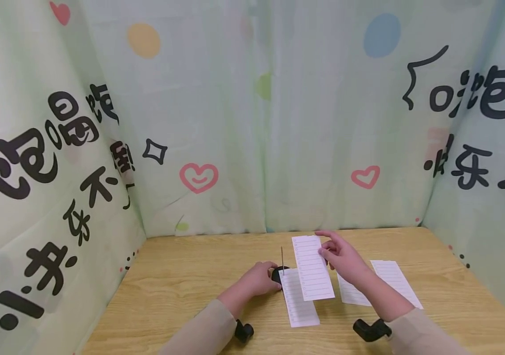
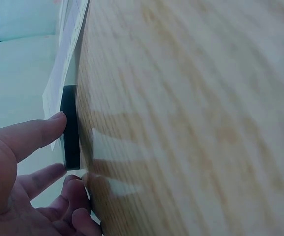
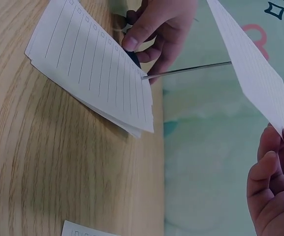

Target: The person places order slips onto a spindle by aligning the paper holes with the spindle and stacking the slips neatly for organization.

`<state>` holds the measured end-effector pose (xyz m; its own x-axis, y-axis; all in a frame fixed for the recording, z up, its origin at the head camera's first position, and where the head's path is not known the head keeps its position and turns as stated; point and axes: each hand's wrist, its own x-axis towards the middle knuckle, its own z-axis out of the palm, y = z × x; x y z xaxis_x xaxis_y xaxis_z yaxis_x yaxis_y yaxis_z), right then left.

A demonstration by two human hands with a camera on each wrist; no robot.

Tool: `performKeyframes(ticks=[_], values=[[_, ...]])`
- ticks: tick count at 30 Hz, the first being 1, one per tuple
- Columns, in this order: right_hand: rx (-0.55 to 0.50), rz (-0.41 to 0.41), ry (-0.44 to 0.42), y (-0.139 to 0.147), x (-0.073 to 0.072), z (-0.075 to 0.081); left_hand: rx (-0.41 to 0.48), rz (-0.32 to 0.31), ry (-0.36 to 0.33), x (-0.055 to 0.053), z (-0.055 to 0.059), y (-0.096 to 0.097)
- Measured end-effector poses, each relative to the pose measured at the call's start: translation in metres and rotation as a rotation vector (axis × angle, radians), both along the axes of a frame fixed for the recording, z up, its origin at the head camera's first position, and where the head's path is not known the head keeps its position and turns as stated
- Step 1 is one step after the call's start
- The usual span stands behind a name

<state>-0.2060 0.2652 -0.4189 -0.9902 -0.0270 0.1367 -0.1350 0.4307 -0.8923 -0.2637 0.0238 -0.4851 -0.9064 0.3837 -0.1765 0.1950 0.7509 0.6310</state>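
Observation:
A paper spike has a round black base (image 2: 71, 128) on the table and a thin upright metal rod (image 1: 282, 257). My left hand (image 1: 258, 279) pinches the base's left edge, the thumb (image 2: 57, 123) lying against it. Several lined paper slips (image 3: 95, 66) are pierced by the rod and rest low on it. My right hand (image 1: 344, 259) pinches the right edge of another lined slip (image 1: 313, 271) between thumb and fingers. That slip hangs in the air just right of the rod in the head view. In the right wrist view, the rod's tip is hidden behind it.
More lined slips (image 1: 394, 277) lie on the wooden table (image 1: 181, 281) to the right, partly behind my right forearm. Printed curtains (image 1: 234, 123) enclose the table at the back and both sides. A black wrist mount (image 1: 371, 329) sits at each sleeve.

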Motion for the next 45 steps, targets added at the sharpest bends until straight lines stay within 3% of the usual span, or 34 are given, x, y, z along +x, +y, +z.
performKeyframes(ticks=[10, 15, 20, 29, 45], values=[[0.002, 0.006, 0.001, -0.007, -0.002, 0.000, 0.109, 0.023, 0.054, -0.005, 0.006, -0.006], [0.005, 0.004, 0.003, -0.012, -0.004, 0.000, 0.218, 0.053, 0.032, -0.005, 0.014, -0.007], [0.016, -0.002, -0.009, -0.017, -0.006, -0.002, 0.320, 0.087, 0.071, -0.005, 0.025, -0.005], [0.019, 0.009, -0.026, -0.026, -0.009, -0.003, 0.555, 0.152, 0.026, -0.004, 0.042, 0.002], [0.020, 0.017, -0.022, -0.029, -0.010, -0.007, 0.583, 0.156, 0.041, -0.002, 0.045, 0.011]])
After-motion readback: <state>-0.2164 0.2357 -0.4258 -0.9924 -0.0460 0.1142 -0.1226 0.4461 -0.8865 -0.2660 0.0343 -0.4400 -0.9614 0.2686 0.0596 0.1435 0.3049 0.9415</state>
